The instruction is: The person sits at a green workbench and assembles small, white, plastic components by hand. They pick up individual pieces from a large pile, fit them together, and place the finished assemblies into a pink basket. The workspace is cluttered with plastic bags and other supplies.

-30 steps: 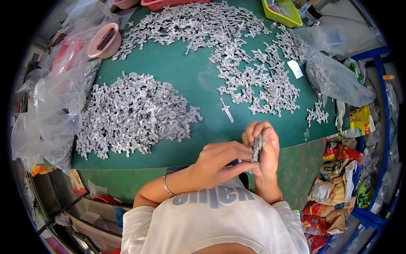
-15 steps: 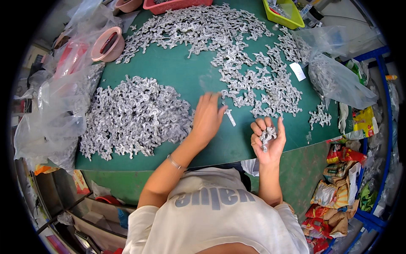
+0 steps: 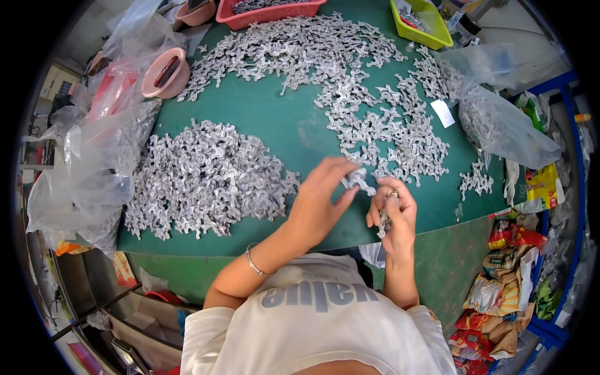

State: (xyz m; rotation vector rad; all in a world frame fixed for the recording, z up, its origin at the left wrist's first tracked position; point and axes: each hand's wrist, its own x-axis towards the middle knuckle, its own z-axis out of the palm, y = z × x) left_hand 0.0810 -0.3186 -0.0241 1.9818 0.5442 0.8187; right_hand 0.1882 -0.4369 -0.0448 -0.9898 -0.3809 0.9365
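Small silver-grey cast metal pieces with curved, branching shapes cover much of the green table (image 3: pixel 284 119). A large heap (image 3: pixel 203 178) of them lies to the left of my left hand (image 3: pixel 312 203). Between its thumb and fingers, that hand pinches one or more metal pieces (image 3: pixel 358 180). My right hand (image 3: pixel 400 217) is close beside it on the right, fingers curled around several metal pieces (image 3: pixel 384 222); how many is hidden. Both hands are above the near part of the table. Beyond them spreads a looser layer of pieces (image 3: pixel 400 134).
A pink bowl (image 3: pixel 175 84) with a dark-and-red tool, a red basket (image 3: pixel 269 14) and a yellow-green basket (image 3: pixel 425 31) stand along the far side. Plastic bags of pieces (image 3: pixel 484 122) flank the table. A white paper slip (image 3: pixel 443 114) lies at right.
My left hand has moved right and nearer, lifting metal from beside the loose layer toward my right hand. The right hand's fingers have curled further around its pieces. The view has shifted slightly.
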